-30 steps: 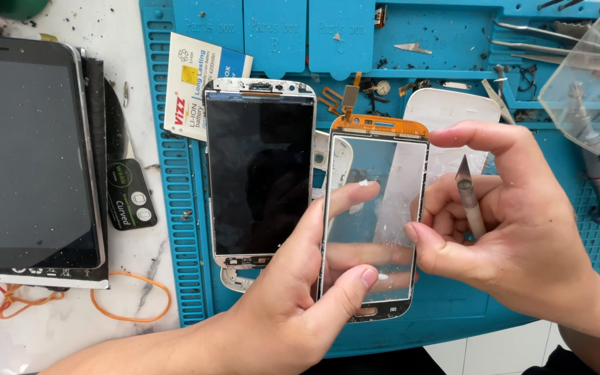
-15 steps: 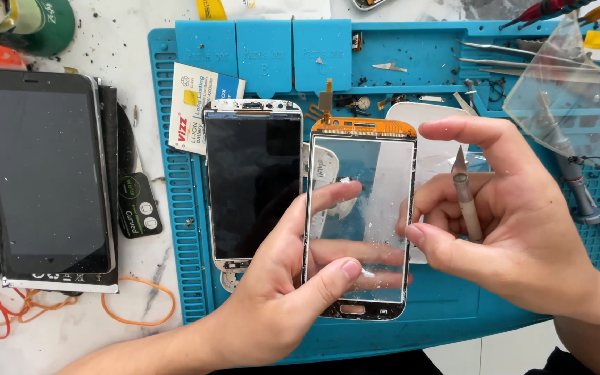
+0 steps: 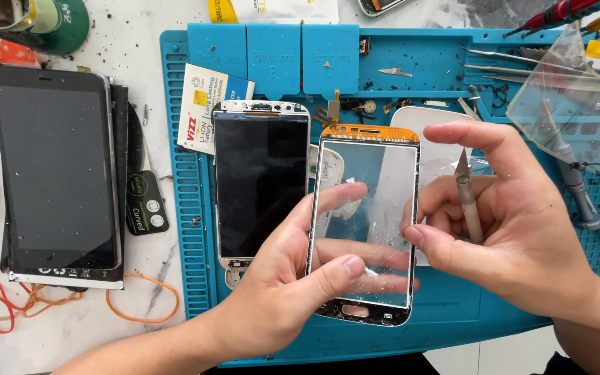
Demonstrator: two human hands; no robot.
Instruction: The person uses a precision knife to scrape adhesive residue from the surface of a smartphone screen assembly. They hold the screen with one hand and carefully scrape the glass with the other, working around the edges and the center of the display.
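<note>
My left hand holds a clear touch-glass panel with an orange flex strip along its top, thumb on its lower front and fingers behind it. My right hand touches the panel's right edge with thumb and forefinger while a small craft knife rests in its fingers, blade up. A phone with a dark screen lies on the blue work mat just left of the panel.
A larger dark phone lies on the white table at left, with orange rubber bands below it. A clear plastic sheet, tweezers and screwdrivers sit at the mat's upper right. A battery lies beside the phone.
The view has shifted, so everything sits a little lower and further right in frame. Both hands keep hold of the glass panel; my left thumb has slid slightly along its lower part.
</note>
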